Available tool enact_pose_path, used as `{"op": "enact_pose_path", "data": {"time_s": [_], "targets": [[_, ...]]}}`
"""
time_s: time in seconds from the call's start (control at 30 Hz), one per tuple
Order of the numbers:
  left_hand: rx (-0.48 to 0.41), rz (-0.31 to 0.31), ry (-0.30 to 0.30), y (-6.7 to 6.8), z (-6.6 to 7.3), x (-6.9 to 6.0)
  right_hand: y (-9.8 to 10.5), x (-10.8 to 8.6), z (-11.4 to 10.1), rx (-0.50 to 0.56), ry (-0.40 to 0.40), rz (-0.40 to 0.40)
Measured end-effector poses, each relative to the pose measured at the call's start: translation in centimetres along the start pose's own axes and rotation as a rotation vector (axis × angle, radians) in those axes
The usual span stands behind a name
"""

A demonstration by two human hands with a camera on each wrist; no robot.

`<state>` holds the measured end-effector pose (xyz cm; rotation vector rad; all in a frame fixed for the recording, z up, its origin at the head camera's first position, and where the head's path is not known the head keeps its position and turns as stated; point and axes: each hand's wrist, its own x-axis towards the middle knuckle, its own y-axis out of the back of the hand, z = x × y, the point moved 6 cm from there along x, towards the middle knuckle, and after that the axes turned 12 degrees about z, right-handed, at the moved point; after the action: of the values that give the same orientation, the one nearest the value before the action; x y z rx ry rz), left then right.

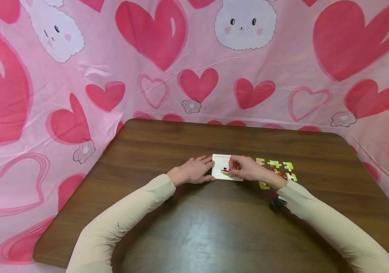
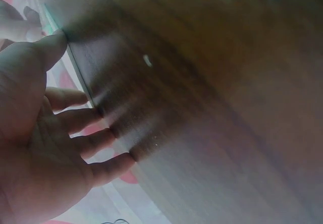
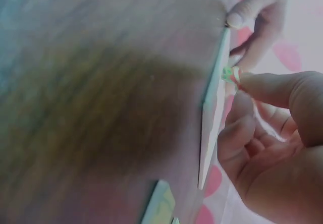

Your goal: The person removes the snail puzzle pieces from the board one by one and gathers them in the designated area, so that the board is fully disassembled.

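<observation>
A white puzzle board (image 1: 219, 160) lies flat on the table. My left hand (image 1: 194, 170) is beside its left edge, with thumb and fingers fairly straight; in the left wrist view, the thumb of that hand (image 2: 38, 128) touches the board's edge and the other fingertips reach down to the tabletop. Over the board, my right hand (image 1: 248, 168) pinches a colourful jigsaw piece (image 1: 225, 171) between thumb and fingers. The right wrist view has this piece (image 3: 229, 74) at the board's surface; whether it rests there, I cannot tell.
Several loose jigsaw pieces (image 1: 274, 164), green with bright prints, lie right of the board, partly hidden by my right forearm. The brown wooden table (image 1: 194, 216) has pink heart-printed cloth (image 1: 194, 57) hanging behind and at its sides.
</observation>
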<state>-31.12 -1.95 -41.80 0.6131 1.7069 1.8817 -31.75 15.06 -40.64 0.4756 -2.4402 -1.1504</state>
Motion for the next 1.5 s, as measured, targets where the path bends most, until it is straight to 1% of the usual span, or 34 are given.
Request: {"op": "enact_pose_path", "data": {"time_s": [0.07,0.2,0.33,0.53,0.67,0.97,1.13,1.2,1.33,1.5], "targets": [[-0.002,-0.001,-0.002,0.0,0.1,0.0,0.4,-0.3,0.1,0.051,-0.004,0.000],[-0.008,-0.011,-0.005,-0.1,0.1,0.0,1.3,-1.1,0.3,0.155,-0.013,-0.026],[-0.006,-0.013,-0.006,-0.2,0.0,0.0,2.4,-2.0,0.7,0.199,-0.029,-0.029],[-0.008,-0.006,-0.010,-0.3,0.0,0.0,3.8,-3.5,1.8,0.190,-0.103,-0.035],[-0.006,-0.007,-0.012,-0.3,0.0,0.0,4.6,-4.4,2.6,0.186,-0.104,-0.054],[-0.004,-0.006,-0.009,-0.3,-0.1,0.0,6.5,-6.1,4.2,0.263,-0.199,-0.120],[-0.001,-0.010,-0.009,-0.4,-0.1,0.0,7.7,-7.0,4.7,0.243,-0.195,-0.119],[-0.003,-0.014,-0.002,-0.4,-0.1,0.0,8.1,-7.4,4.8,0.231,-0.180,-0.117],[-0.008,-0.020,0.010,-0.3,-0.1,0.0,8.5,-8.1,5.4,0.212,-0.184,-0.128],[-0.012,-0.019,0.009,-0.4,-0.2,0.0,8.8,-8.9,6.2,0.184,-0.205,-0.151]]}}
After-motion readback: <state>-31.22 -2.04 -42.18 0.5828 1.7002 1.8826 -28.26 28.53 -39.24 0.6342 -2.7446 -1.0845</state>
